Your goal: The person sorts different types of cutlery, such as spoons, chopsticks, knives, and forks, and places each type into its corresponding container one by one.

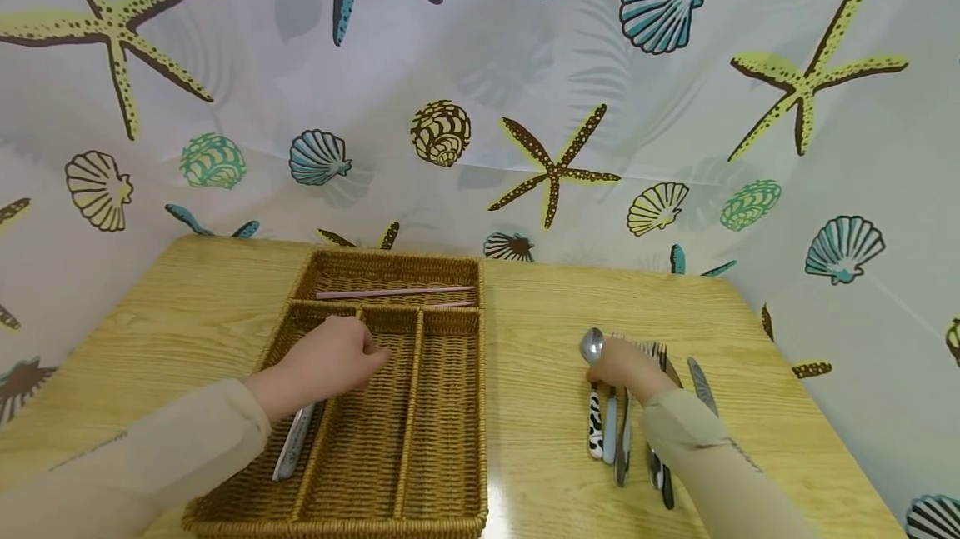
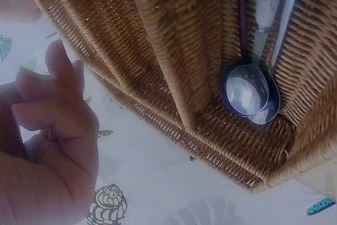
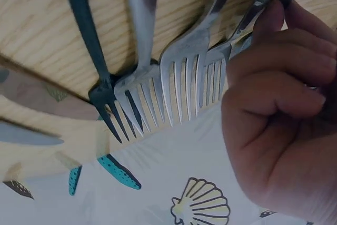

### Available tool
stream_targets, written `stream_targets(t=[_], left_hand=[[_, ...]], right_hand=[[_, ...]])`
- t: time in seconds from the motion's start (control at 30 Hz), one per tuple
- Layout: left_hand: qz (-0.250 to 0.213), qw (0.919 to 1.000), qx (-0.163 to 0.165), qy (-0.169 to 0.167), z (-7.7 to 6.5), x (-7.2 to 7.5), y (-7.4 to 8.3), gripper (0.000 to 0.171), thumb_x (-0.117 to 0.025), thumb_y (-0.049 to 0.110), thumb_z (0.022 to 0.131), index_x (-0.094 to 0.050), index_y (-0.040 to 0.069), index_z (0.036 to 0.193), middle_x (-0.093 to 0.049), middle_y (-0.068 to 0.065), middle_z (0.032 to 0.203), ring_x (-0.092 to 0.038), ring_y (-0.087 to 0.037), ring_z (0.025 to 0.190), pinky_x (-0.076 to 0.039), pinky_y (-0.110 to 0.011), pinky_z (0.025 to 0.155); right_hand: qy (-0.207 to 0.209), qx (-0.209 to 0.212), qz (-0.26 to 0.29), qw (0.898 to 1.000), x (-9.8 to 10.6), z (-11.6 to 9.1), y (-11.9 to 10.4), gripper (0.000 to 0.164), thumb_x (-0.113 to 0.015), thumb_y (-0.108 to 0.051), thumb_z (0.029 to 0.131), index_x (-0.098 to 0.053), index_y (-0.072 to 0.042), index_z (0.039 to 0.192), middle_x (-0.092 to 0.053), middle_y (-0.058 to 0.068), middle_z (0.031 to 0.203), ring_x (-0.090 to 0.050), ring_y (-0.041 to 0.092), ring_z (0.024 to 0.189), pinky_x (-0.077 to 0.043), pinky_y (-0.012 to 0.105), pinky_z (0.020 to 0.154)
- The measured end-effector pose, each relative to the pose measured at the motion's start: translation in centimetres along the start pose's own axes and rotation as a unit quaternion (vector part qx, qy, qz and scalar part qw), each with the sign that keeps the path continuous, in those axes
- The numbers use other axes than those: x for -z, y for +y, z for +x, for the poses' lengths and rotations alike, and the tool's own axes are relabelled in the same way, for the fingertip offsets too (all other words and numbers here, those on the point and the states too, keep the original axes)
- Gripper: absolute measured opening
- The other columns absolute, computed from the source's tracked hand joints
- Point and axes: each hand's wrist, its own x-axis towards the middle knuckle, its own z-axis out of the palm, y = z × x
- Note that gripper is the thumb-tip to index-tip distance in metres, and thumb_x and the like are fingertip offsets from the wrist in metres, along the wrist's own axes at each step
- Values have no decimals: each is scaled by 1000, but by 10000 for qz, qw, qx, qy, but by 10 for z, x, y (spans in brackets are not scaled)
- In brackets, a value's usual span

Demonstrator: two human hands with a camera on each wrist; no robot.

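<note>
Right of the brown wicker basket (image 1: 447,393), crowded metal forks (image 3: 183,46) could be snagged by the right hand (image 1: 626,364) pinching a black-and-white-handled spoon (image 1: 596,422); left hand (image 1: 330,361) relaxed, empty.

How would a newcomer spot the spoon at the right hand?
Right of the wicker basket, a row of cutlery lies on the wooden table. The spoon is at the row's left end, nearest the basket, with the right hand at its neck. Its black-and-white patterned handle sets it apart from the plain light-blue handle beside it.

Black-patched, white-handled metal spoon (image 1: 596,425)
</note>
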Motion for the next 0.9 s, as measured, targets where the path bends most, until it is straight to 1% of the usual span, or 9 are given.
stream_targets(t=[0.2, 0.33, 0.47, 0.6, 0.63, 0.73, 0.8, 0.87, 0.9], left_hand=[[-54, 9998, 95, -154, 1, -2, 4, 49, -57, 23, 92, -49, 15, 44, -53, 3, 41, -37, -8, 35, -42, -24, 50], [-300, 9991, 103, -298, 1, -4, 4, 46, -56, 23, 93, -57, 12, 48, -60, -2, 47, -42, -10, 36, -42, -25, 51], [-640, 9968, 172, -457, 4, -7, 4, 47, -54, 23, 93, -56, 13, 47, -62, -3, 49, -36, -8, 36, -37, -23, 46], [-970, 9932, 267, -585, 7, -12, 8, 48, -54, 24, 93, -48, 15, 46, -63, -1, 51, -29, -8, 37, -29, -22, 44], [-1010, 9928, 267, -591, 8, -13, 9, 48, -54, 24, 93, -49, 15, 47, -63, -1, 52, -29, -8, 37, -29, -22, 43], [-1159, 9908, 275, -636, 10, -16, 14, 44, -55, 25, 93, -58, 11, 52, -64, -3, 55, -36, -7, 38, -32, -22, 44], [-1251, 9897, 241, -655, 11, -18, 17, 41, -55, 25, 93, -63, 8, 56, -65, -3, 56, -39, -7, 38, -34, -22, 44], [-1311, 9887, 234, -682, 12, -20, 20, 38, -54, 25, 94, -68, 8, 63, -65, -3, 57, -41, -7, 40, -36, -22, 45], [-1336, 9883, 244, -699, 13, -20, 22, 39, -54, 25, 94, -68, 8, 63, -65, -3, 57, -39, -7, 39, -37, -22, 46]], right_hand=[[-154, 135, 580, 9981, -4, 8, 3, 35, -63, -17, 85, -45, -13, 55, -34, -4, 49, -31, 10, 47, -30, 24, 48], [-366, 145, 894, 9952, -3, 10, 1, 43, -61, -19, 88, -40, -17, 51, -28, -7, 45, -25, 7, 42, -26, 22, 44], [-500, 229, 1292, 9901, 2, 9, -4, 47, -59, -19, 90, -35, -19, 49, -25, -7, 44, -17, 6, 42, -23, 21, 43], [-622, 383, 1641, 9837, 7, 8, -10, 39, -56, -20, 92, -45, -16, 55, -24, -7, 43, -14, 6, 42, -21, 22, 43], [-651, 426, 1698, 9824, 8, 7, -12, 37, -56, -20, 93, -47, -15, 58, -24, -7, 44, -14, 6, 42, -21, 22, 44], [-744, 471, 1961, 9766, 9, 6, -17, 35, -55, -20, 94, -48, -15, 60, -25, -7, 45, -15, 7, 42, -21, 22, 44], [-798, 488, 2073, 9738, 10, 6, -22, 39, -54, -21, 94, -41, -16, 58, -25, -6, 46, -15, 7, 42, -22, 22, 44], [-806, 501, 2226, 9703, 10, 5, -27, 36, -54, -21, 94, -47, -13, 60, -25, -6, 47, -15, 7, 43, -21, 22, 45], [-792, 514, 2282, 9690, 10, 4, -30, 34, -54, -21, 94, -51, -12, 62, -25, -6, 48, -15, 7, 43, -21, 22, 45]])
